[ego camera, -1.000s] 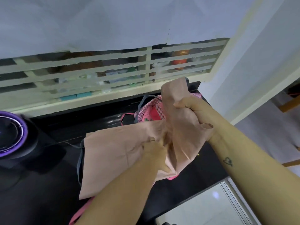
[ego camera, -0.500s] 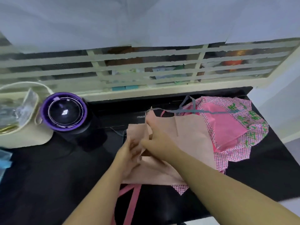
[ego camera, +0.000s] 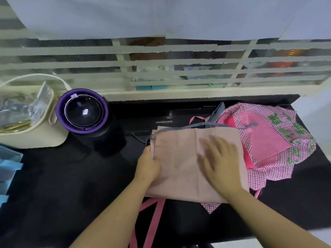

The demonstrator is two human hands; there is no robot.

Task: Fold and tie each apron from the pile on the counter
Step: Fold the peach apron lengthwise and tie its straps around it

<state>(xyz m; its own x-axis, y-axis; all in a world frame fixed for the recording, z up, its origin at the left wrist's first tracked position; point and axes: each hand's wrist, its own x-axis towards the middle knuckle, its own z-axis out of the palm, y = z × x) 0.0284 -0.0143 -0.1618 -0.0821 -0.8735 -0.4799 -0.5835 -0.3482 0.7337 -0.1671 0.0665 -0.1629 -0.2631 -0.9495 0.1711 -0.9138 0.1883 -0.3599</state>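
A folded peach-beige cloth apron [ego camera: 180,158] lies on the black counter [ego camera: 53,185], a little right of the middle. Its right part rests on top of a pink checked apron with green print [ego camera: 286,140]. The left hand [ego camera: 148,165] grips the left edge of the folded apron; its fingers go under the cloth and are hidden there. The right hand [ego camera: 220,161] lies flat on the cloth with the fingers straight and spread, grasping nothing; it looks blurred. A thin grey strap [ego camera: 202,124] runs along the far edge of the folded apron and across the pink one. Two pink straps [ego camera: 155,217] come out from under the near edge and run toward the front of the counter. At the left stands a round black appliance with a purple rim [ego camera: 82,111]. Just beside it is a cream plastic basket [ego camera: 41,138] with shiny things inside, which I cannot identify. Behind the counter is a cream window grille [ego camera: 179,93].
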